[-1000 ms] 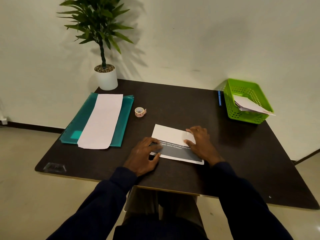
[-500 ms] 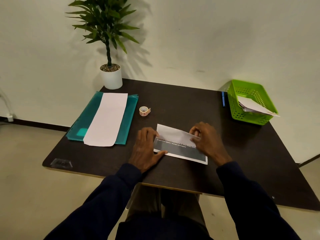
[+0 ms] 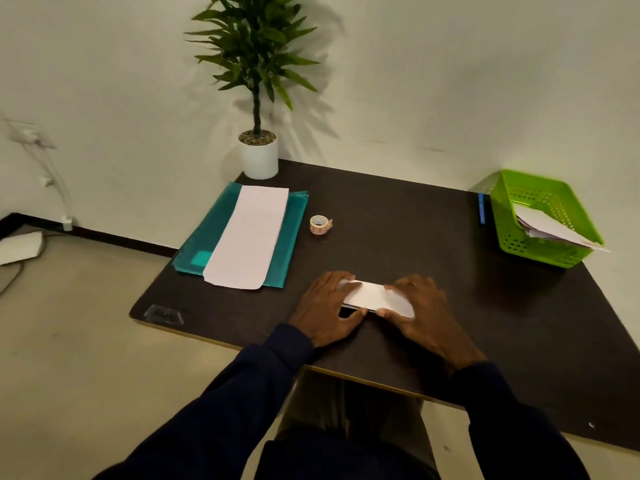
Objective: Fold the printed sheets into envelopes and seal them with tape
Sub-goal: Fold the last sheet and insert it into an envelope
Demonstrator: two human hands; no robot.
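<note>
I log a dark table [image 3: 398, 216] set against a pale wall [image 3: 450, 81]. At its far left corner stands a plant [image 3: 256, 64] in a white pot [image 3: 259, 161], topped with gravel. A green basket [image 3: 540, 220] sits at the far right edge, and a blue pen [image 3: 481, 208] lies just beside its left wall. On the near left corner I note a small clear item [image 3: 162, 314]; I cannot identify it. Left of the table, a socket [image 3: 24, 135] on the wall carries white cables [image 3: 55, 181] down to the beige floor [image 3: 86, 341], where a white box [image 3: 19, 247] lies beside the dark skirting [image 3: 114, 239].
</note>
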